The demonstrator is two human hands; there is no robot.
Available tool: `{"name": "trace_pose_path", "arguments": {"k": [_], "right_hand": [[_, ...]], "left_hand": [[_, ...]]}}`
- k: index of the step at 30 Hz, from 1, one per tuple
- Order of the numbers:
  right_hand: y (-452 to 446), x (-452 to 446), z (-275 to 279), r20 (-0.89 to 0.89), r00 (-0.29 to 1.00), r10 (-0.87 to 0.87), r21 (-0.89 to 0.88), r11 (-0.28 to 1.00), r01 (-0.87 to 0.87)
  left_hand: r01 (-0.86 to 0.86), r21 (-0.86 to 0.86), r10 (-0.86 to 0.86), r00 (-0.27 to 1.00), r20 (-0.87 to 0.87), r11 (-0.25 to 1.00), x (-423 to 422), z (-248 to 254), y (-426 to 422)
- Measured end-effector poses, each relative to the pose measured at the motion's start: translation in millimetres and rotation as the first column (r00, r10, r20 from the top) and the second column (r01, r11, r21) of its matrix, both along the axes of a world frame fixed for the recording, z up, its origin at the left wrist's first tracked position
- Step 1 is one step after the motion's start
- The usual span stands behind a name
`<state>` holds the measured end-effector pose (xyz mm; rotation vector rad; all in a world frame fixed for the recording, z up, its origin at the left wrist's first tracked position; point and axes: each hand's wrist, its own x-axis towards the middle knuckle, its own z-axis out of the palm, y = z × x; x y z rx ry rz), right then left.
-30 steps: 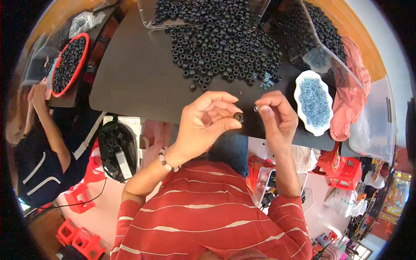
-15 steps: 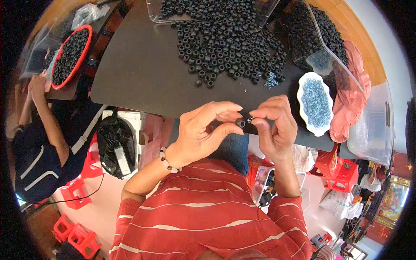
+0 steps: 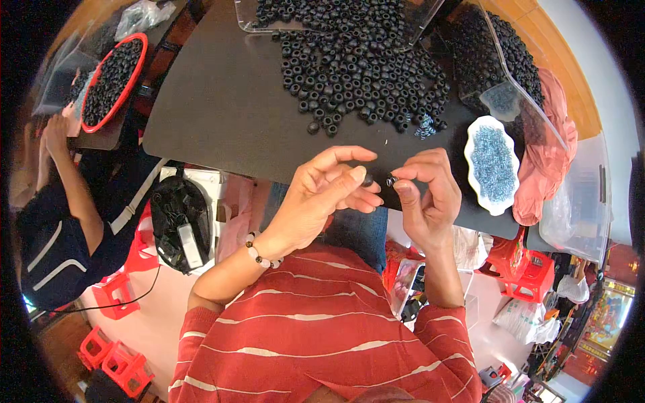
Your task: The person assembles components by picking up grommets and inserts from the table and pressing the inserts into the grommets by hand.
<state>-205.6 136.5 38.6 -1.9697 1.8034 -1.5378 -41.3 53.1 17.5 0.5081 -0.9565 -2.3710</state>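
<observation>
The left hand [image 3: 322, 191] is over the near edge of the dark table [image 3: 208, 101], grasping one black bead [image 3: 367, 181] between the thumb and a finger below it, with the index finger lifted clear. The right hand [image 3: 431, 195], also at the near edge, pinches a small coil-like piece [image 3: 391, 180] between thumb and index finger. Bead and piece face each other across a narrow gap — near, apart.

Beyond the hands, a strip of tabletop separates them from the pile of black beads [image 3: 363, 80], which spreads from the far side toward the middle. A broad stretch of dark surface runs from the table's left edge to the pile; on the right, room narrows. A few silvery pieces [image 3: 424, 126] lie at the pile's near right fringe. The white scalloped dish [image 3: 472, 176], filled with bluish pieces [image 3: 496, 164], stands toward the near right corner, just inside the near edge and a short way from the right hand. A clear container [image 3: 252, 29] reaches in over the far edge, and a clear bin of black beads [image 3: 514, 57] stands at the far right, with pink material [image 3: 547, 154] along the right edge.

Left of the table — across a gap — another person's hand [image 3: 57, 131] is near a red-rimmed basket [image 3: 143, 57] of black beads.
</observation>
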Motion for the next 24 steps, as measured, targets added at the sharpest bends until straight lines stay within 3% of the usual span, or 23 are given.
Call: {"name": "trace_pose_path", "arguments": {"k": [6,9,15,21,24], "right_hand": [[1.0,-2.2,-2.3,0.009,1.000,0.021,-0.008,1.000,-0.021],[2.5,-0.8,-1.3,0.034,0.999,0.020,0.005,1.000,-0.020],[4.1,1.0,-2.4,0.065,0.998,0.022,0.014,1.000,-0.023],[5.3,4.9,3.3,-0.012,0.999,0.052,0.023,0.998,-0.052],[4.2,6.4,2.1,-0.075,0.995,0.069,0.007,0.998,-0.069]], "left_hand": [[0.112,0.045,-0.113,0.994,0.010,0.993,2.3,-3.4,2.4],[0.204,0.142,-0.192,0.977,-0.094,0.969,6.9,-7.1,-1.0],[0.088,0.223,-0.090,0.996,-0.001,0.971,0.3,6.1,6.0],[0.054,0.350,-0.052,0.999,-0.015,0.935,0.4,-1.6,10.4],[0.110,0.316,-0.084,0.992,-0.094,0.942,4.9,-8.6,8.7]]}}
